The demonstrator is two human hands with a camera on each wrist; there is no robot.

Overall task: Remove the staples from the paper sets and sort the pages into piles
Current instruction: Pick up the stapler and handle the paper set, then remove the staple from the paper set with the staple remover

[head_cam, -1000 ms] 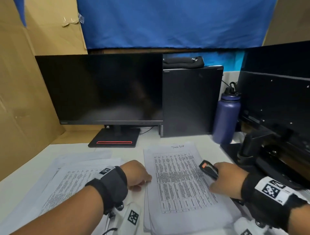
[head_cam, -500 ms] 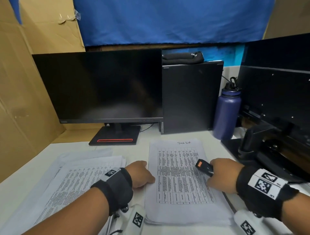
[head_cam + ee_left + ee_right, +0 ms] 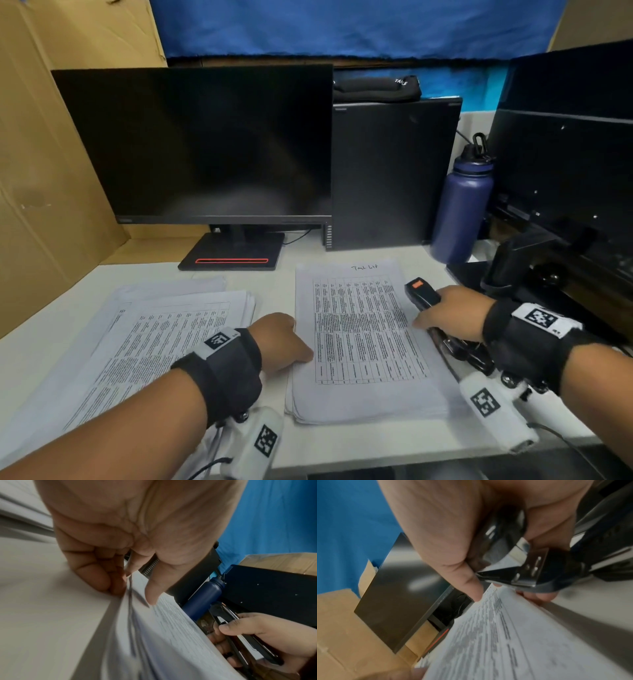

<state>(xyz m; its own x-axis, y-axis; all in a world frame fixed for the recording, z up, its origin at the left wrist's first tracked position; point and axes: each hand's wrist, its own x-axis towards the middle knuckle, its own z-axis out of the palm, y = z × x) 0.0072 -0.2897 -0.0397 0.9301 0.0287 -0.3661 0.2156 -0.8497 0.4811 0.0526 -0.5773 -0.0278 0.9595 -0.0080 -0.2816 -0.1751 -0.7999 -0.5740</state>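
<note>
Bench [image 3: 41,346]: white, monitor [image 3: 205,144] at far edge, open room only between piles. Left pile [image 3: 147,342]: fanned sheets, near left. Right paper set [image 3: 363,342]: centre right, squared stack. Left hand [image 3: 279,339]: grip pinching set's left edge, thumb on top. Right hand [image 3: 452,317]: grip closed round stapler-like tool [image 3: 421,294] (staple remover, likely), thumb on set's right edge. Step, judged: steadying set before staple removal. Next move calls for locating staple (unseen) and bringing tool tip to it; bottle [image 3: 462,209] crowds far right.

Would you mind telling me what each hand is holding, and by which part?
The right hand grips a stapler round its body; the left hand pinches the left edge of the paper stack.
</note>
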